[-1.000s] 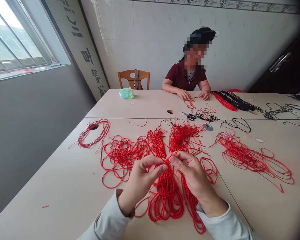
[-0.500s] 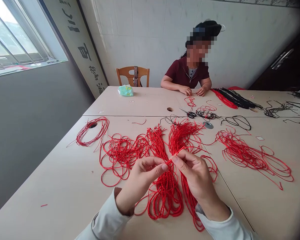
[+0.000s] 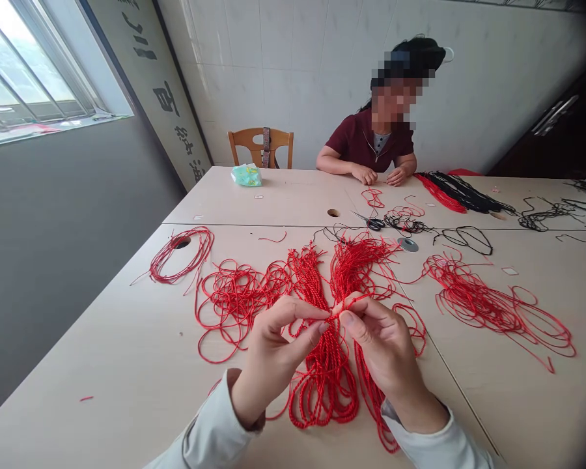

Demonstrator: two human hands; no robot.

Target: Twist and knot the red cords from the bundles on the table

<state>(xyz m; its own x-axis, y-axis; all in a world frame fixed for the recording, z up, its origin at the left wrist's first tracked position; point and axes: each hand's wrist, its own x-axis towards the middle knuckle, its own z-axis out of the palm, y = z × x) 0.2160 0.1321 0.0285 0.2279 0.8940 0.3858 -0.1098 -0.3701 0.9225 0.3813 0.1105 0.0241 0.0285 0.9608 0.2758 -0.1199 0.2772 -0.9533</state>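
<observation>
The left hand [image 3: 273, 361] and right hand [image 3: 383, 358] are held close together above the desk [image 3: 127, 345], with the fingers [image 3: 305, 311] of each hand closed narrowly on a strand of red twisted cord [image 3: 339, 312]. A looped bundle of red cord [image 3: 325, 384] lies on the desk directly beneath the hands, with a loose red tangle [image 3: 234, 309] to its left and a larger tangle [image 3: 483, 303] to its right. Black-handled scissors [image 3: 374, 223] lie farther across the desk.
</observation>
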